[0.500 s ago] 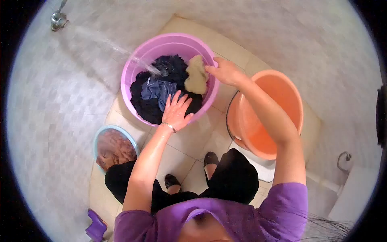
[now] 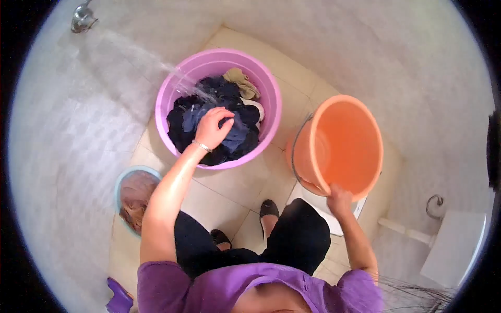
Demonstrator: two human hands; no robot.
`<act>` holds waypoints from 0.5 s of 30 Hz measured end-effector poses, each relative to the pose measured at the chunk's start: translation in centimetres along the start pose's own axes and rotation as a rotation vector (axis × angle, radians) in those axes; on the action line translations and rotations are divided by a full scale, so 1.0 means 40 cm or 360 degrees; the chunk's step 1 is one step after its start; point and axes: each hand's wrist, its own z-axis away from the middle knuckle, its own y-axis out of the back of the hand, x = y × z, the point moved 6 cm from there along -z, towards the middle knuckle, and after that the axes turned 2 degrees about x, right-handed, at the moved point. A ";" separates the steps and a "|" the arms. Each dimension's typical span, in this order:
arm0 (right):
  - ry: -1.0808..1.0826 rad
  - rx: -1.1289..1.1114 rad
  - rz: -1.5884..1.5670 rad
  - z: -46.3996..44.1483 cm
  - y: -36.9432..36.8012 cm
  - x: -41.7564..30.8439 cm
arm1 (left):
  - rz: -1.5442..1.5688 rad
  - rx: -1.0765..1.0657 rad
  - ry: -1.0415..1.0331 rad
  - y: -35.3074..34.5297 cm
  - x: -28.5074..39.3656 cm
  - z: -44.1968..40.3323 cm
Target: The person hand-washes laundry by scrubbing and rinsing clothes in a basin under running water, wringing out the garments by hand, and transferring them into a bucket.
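Dark wet clothes (image 2: 229, 141) lie heaped in the pink basin (image 2: 271, 112). My left hand (image 2: 215, 128) is over the heap, fingers bent and thumb apart, with no cloth visible between them. Whether its palm touches the clothes I cannot tell. Under it is a blue-grey cloth (image 2: 190, 120); a khaki cloth (image 2: 242, 82) and a whitish cloth (image 2: 254, 108) lie at the right inside the basin. My right hand (image 2: 339, 199) grips the near rim of the orange bucket (image 2: 344, 146), which tilts toward me, its fingers partly hidden by the rim.
A wall tap (image 2: 83, 20) sends a stream of water (image 2: 180, 78) into the basin. At left stands a light-blue basin (image 2: 119, 195) with brown cloth (image 2: 136, 195). A purple boot-like object (image 2: 120, 297) is at lower left. A white pipe (image 2: 404, 231) runs at right.
My right hand has left the pink basin's rim and taken hold of the orange bucket's near rim. My left hand has shifted up and bent its fingers. The khaki cloth has moved upward.
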 end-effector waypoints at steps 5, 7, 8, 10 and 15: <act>0.0199 0.0268 -0.0036 -0.079 0.264 0.021 | -0.0075 0.0276 0.0175 0.161 -0.084 -0.049; 0.0313 0.0024 -0.0014 -0.133 0.361 0.004 | -0.0013 0.0354 0.0512 0.189 -0.150 -0.055; 0.0346 -0.0018 0.0002 -0.168 0.409 -0.016 | 0.0062 0.0416 0.0702 0.190 -0.204 -0.045; 0.0480 -0.0301 0.0171 -0.227 0.500 -0.080 | 0.0250 0.0471 0.0885 0.210 -0.256 -0.043; 0.1224 -0.0449 0.0391 -0.238 0.798 -0.403 | 0.1043 0.0265 0.1639 0.355 -0.128 0.016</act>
